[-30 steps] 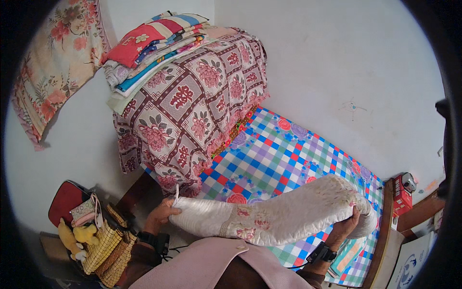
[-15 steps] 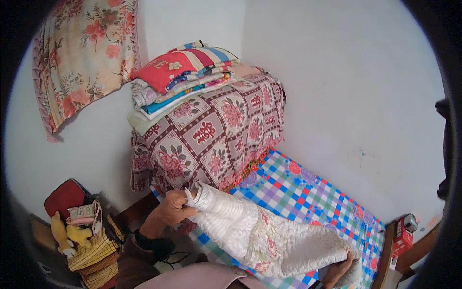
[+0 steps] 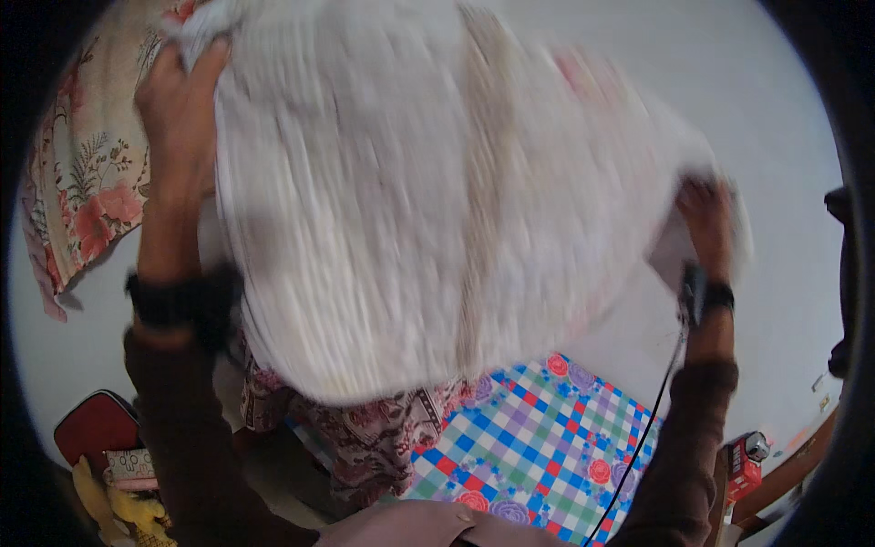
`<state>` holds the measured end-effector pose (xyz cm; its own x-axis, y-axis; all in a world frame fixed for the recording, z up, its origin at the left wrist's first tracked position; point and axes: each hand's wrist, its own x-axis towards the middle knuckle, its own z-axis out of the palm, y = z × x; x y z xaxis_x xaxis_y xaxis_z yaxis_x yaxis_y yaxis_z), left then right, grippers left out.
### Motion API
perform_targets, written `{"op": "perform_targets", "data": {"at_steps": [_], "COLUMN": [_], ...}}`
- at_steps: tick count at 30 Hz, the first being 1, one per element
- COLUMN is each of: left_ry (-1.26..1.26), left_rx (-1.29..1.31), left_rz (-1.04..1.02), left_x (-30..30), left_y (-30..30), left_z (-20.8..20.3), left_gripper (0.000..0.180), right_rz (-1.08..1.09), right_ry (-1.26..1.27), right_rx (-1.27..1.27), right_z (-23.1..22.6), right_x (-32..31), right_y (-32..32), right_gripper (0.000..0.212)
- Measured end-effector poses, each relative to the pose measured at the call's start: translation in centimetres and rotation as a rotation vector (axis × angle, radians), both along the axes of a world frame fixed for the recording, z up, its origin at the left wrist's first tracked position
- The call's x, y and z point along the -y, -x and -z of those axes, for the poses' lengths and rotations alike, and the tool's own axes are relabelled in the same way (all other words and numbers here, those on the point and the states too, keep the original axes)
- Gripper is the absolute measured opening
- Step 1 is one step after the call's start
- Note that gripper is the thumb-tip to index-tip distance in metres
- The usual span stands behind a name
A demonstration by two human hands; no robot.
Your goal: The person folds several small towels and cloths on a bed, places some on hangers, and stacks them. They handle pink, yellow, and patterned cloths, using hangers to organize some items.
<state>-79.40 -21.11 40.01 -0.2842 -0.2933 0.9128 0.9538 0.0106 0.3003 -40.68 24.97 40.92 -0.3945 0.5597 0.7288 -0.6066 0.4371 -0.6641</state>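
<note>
Raised in front of me hangs a white quilted bed cover (image 3: 355,210), spread wide and blurred by motion, with a tan band running down it and faint pink patches on the right part. At its upper left corner my left hand (image 3: 182,109) is closed on the edge, thumb and fingers pinching the fabric. My right hand (image 3: 708,214), smeared by motion, grips the cover's right edge somewhat lower. The cover hides most of what lies behind it, including the stack of folded bedding.
Below lies a bed surface with a blue, red and white checked sheet (image 3: 538,438). A patterned pink drape (image 3: 374,428) shows under the cover. Lower left are a red bag (image 3: 96,428) and yellow plush toys (image 3: 137,510). A floral curtain (image 3: 100,201) hangs left; a red box (image 3: 743,474) stands right.
Both hands have swung upward and apart, lifting the cover from low over the bed. It was bunched and now spreads open, covering the view of the bedding stack and wall.
</note>
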Motion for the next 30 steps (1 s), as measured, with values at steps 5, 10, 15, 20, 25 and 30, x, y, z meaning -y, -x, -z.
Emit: {"op": "perform_targets", "data": {"at_steps": [5,10,15,20,25,30], "left_ry": [0.433,0.670,0.680,0.958,1.241,1.131], "left_rx": [0.206,0.226,-0.285,-0.009,0.055,0.140], "left_rz": [-0.050,-0.378,-0.675,-0.231,-0.241,-0.206], "left_x": [-0.9,-3.0,-7.5,-8.7,-6.8,-8.9], "left_y": [14.9,20.5,14.6,12.5,12.2,17.2], "left_z": [-2.2,5.3,8.6,9.0,6.5,2.1], "left_gripper": [0.037,0.070,0.074,0.059,0.050,0.054], "right_rz": [0.690,0.019,0.142,0.355,0.506,0.690], "right_ry": [-1.078,-0.577,-0.557,-0.817,-0.670,-0.720], "right_rx": [0.784,0.824,0.840,0.925,0.724,0.450], "right_z": [2.7,14.1,17.8,19.9,22.4,24.6], "right_x": [-0.6,3.9,5.4,5.8,6.6,6.6], "right_y": [24.0,35.3,36.5,35.0,34.9,35.3], "right_gripper": [0.030,0.073,0.113,0.110,0.090,0.082]}}
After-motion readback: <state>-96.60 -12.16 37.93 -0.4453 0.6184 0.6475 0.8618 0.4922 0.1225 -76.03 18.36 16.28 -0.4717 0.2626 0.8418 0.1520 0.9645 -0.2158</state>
